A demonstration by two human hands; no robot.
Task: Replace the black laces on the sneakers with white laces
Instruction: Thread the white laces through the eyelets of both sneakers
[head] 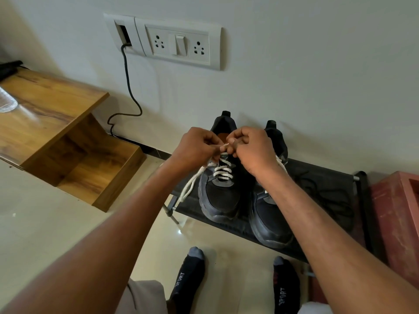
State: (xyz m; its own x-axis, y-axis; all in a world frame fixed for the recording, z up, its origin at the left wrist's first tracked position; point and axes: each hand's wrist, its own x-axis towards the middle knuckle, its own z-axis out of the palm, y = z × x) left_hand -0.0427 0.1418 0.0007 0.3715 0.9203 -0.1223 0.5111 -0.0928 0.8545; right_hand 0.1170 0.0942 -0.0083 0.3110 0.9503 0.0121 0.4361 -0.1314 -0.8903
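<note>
Lacing is under way at the top eyelets of the left-hand black chunky-soled sneaker point(218, 193), which stands on a low black fabric-topped metal rack point(326, 177) against the wall, w/ the second black sneaker point(269, 220) just beside it. The left hand point(195, 150) and right hand point(254, 152) are brought close together over the tongue, both w/ fingers curled; the tip of the white woven cotton lace point(223, 172) is pinched between them, approx. at the uppermost eyelet. Exactly which fingers hold the tip can't be told. Several rows of white lace are already crossed lower down, and loose ends trail off to the left side of the shoe. White lace is also seen on the second sneaker, mostly hidden by the right forearm. A dark tangle, prob. the removed black laces point(328, 196), lies on the rack to the right.

The lace is judged light, soft and floppy, so it can't be pushed; it is best held right at the stiff tip and fed through, then pulled from the far side. The sneaker is judged fairly stiff and stable enough to need little bracing.
</note>
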